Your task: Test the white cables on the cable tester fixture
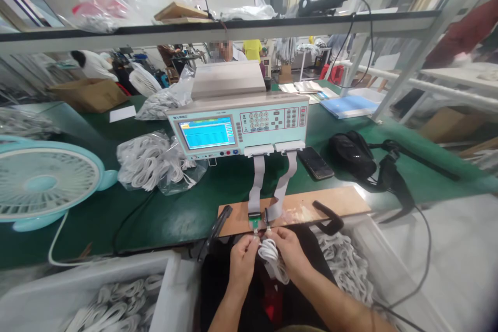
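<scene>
Between my hands hangs a coiled white cable (270, 255), held close to the table's front edge. My left hand (244, 257) pinches one cable end at a small green circuit board (255, 222) on the left ribbon cable (257, 181). The fingers of my right hand (287, 249) close on the other cable end, at the tip of the right ribbon cable (283, 187). Whether each plug is fully seated is too small to tell. Both ribbons run down from a benchtop tester (272, 122) with a lit blue screen (208, 134).
A wooden board (342, 199) lies along the table edge. Bagged white cables (143, 158) and a blue fan (42, 181) stand left; a phone (316, 162) and black pouch (352, 153) lie right. Bins of coiled cables (169, 280) flank me. A shelf (155, 36) crosses above.
</scene>
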`<state>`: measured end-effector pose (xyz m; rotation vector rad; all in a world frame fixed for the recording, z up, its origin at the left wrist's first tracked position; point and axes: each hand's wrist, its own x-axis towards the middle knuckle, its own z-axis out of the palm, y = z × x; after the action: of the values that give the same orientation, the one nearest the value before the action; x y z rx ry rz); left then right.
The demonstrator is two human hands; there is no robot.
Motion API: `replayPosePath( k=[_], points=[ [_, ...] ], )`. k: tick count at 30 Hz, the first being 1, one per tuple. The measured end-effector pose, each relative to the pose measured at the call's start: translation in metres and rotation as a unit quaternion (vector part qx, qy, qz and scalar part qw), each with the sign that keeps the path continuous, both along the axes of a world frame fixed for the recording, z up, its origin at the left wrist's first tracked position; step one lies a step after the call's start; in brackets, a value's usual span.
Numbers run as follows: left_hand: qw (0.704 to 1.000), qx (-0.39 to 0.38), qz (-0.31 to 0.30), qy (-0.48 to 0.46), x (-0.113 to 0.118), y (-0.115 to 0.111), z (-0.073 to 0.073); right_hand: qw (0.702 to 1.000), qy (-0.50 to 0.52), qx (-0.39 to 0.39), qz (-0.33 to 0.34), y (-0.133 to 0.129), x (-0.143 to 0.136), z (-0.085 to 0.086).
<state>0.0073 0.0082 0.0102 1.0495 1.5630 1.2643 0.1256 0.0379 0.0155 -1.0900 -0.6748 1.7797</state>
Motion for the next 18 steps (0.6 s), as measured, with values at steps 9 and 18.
replayPosePath(
  k=[9,18],
  points=[
    [0.991,0.008,0.06,-0.119,0.014,-0.001,-0.017,1.0,0.005,0.022,0.014,0.001,0.002,-0.005],
    [0.991,0.006,0.108,-0.072,0.021,0.006,-0.019,0.998,-0.057,-0.007,0.037,0.002,0.003,-0.003]
  ],
)
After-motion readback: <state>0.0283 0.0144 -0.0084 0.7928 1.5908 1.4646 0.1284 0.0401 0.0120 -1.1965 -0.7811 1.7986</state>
